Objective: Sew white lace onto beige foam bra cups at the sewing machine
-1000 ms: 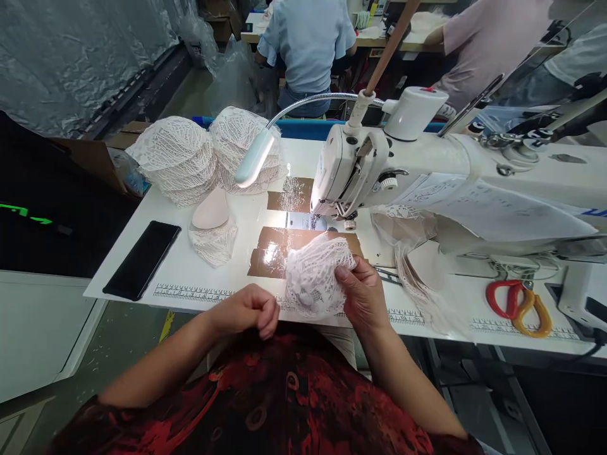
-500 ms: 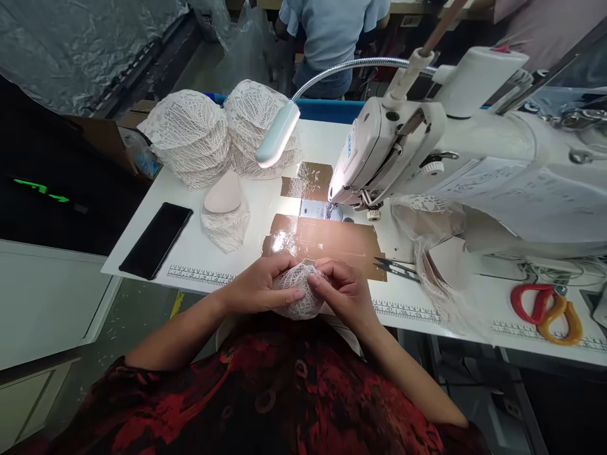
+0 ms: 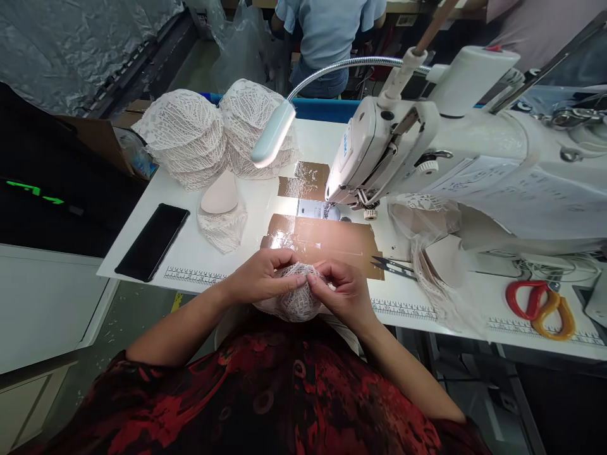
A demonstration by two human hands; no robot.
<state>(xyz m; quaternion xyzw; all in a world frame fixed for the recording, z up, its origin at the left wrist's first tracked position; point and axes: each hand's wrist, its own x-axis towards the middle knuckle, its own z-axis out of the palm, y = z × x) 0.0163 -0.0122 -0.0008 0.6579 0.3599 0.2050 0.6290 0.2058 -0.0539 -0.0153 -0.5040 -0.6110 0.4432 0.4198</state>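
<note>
Between my two hands, at the table's front edge, is a rounded white lace bra cup (image 3: pixel 300 302). My left hand (image 3: pixel 265 278) grips its left side, the thumb lying across the lace and the fingers behind. On the upper right edge of the cup, my right hand (image 3: pixel 342 292) pinches the lace between thumb and fingers. A smooth beige cup pad (image 3: pixel 220 193) rests on a lace piece (image 3: pixel 222 229) to the left. Thread snips (image 3: pixel 393 266) lie just beyond my right hand, on the edge of the brown tape (image 3: pixel 327 240).
A white sewing machine (image 3: pixel 374 151) stands at right, with a lamp (image 3: pixel 274 134) beside its head. Two lace cup stacks (image 3: pixel 183 136) sit back left, near a black phone (image 3: pixel 152 241). Red and orange-handled scissors (image 3: pixel 540 308) and more cups (image 3: pixel 443 262) lie right. A person (image 3: pixel 327 31) sits beyond.
My right fingers have shifted slightly along the cup's upper edge, and the cup has turned a little in my hands. The whole view has slid slightly.
</note>
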